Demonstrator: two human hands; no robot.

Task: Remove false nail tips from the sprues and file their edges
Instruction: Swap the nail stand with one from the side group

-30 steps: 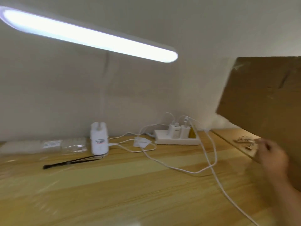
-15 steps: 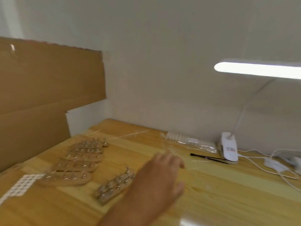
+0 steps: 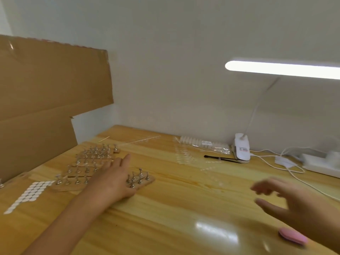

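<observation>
Clear false nail tips on sprues [image 3: 183, 156] lie on the wooden table [image 3: 171, 214] at the back middle, beside a clear bag of more tips [image 3: 203, 144]. A pink nail file [image 3: 292, 236] lies at the front right. My left hand [image 3: 115, 178] reaches forward with straight fingers and rests among several wooden strips with small metal stands [image 3: 92, 162]; its thumb side touches the nearest strip [image 3: 142, 179]. My right hand [image 3: 288, 199] hovers over the table at the right, fingers spread, blurred, holding nothing, just above the file.
A cardboard sheet [image 3: 46, 100] stands along the left edge. A sheet of white stickers [image 3: 27, 195] lies front left. Black tweezers [image 3: 220, 159], a white clip lamp [image 3: 242, 150], cables and a power strip [image 3: 320, 165] sit at the back right.
The view swung from the power strip to the table's left side. My left hand moved forward onto the strips with stands. My right hand came into view at the right.
</observation>
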